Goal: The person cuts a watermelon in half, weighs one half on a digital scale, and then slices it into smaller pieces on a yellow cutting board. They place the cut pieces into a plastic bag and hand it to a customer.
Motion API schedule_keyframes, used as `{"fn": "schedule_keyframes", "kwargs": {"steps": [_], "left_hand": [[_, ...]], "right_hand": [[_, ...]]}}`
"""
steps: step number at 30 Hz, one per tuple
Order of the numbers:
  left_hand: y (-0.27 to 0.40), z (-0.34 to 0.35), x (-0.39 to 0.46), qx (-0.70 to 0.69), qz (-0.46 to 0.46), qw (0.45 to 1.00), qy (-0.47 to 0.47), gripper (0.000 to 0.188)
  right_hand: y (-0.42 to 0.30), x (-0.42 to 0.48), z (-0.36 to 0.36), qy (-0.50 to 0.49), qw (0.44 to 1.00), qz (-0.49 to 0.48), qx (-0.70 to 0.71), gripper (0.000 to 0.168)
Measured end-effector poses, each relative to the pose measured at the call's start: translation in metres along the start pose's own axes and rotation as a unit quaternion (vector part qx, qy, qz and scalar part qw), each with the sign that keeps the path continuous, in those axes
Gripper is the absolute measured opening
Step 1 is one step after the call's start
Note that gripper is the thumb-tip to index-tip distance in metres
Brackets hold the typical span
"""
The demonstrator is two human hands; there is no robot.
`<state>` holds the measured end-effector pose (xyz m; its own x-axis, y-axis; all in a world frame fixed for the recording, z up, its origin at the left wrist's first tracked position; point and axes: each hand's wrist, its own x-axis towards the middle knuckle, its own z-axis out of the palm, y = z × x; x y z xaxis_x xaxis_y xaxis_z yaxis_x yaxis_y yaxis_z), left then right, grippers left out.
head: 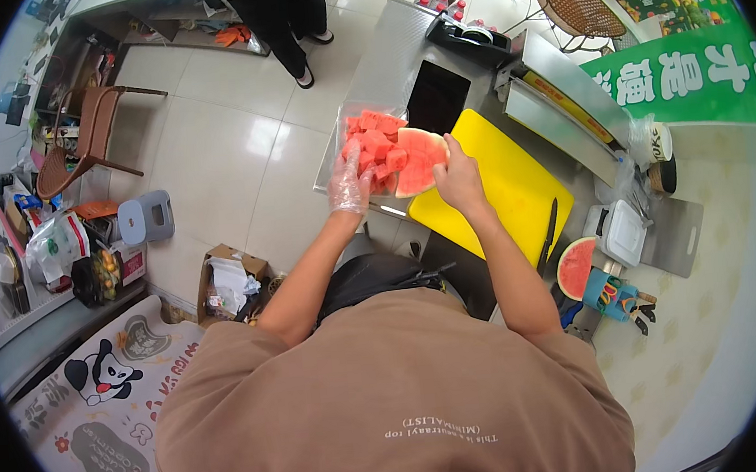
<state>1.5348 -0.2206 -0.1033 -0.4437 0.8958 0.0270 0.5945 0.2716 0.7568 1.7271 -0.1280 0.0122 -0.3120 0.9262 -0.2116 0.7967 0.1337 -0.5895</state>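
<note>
My right hand (460, 178) is bare and grips the rind edge of a watermelon wedge (422, 158) with red flesh. The wedge is held at the right side of a clear plastic container (336, 162), over part of its contents. Loose watermelon chunks (376, 143) fill that container. On its left side, my left hand (348, 184), in a clear disposable glove, has its fingers against the chunks; whether it grasps any is unclear. Right of the wedge lies a yellow cutting board (490, 172). A dark knife (551, 231) rests along the board's right edge.
Another watermelon wedge (576, 267) lies at the right, near a blue holder (609, 293) with tools. A white lidded box (622, 231) sits behind it. A black panel (438, 96) is on the metal counter (383, 60). Another person's legs (275, 26) stand beyond.
</note>
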Motion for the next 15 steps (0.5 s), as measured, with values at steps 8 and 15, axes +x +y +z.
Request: {"fn": "schedule_keyframes", "kwargs": {"steps": [8, 15], "left_hand": [[-0.011, -0.003, -0.004, -0.082, -0.092, 0.992, 0.003, 0.038], [0.026, -0.019, 0.04, 0.092, 0.045, 0.993, -0.054, 0.04]], "right_hand": [[-0.003, 0.017, -0.005, 0.031, 0.999, -0.041, 0.001, 0.059], [-0.002, -0.002, -0.007, 0.03, 0.998, 0.037, 0.034, 0.059]]}}
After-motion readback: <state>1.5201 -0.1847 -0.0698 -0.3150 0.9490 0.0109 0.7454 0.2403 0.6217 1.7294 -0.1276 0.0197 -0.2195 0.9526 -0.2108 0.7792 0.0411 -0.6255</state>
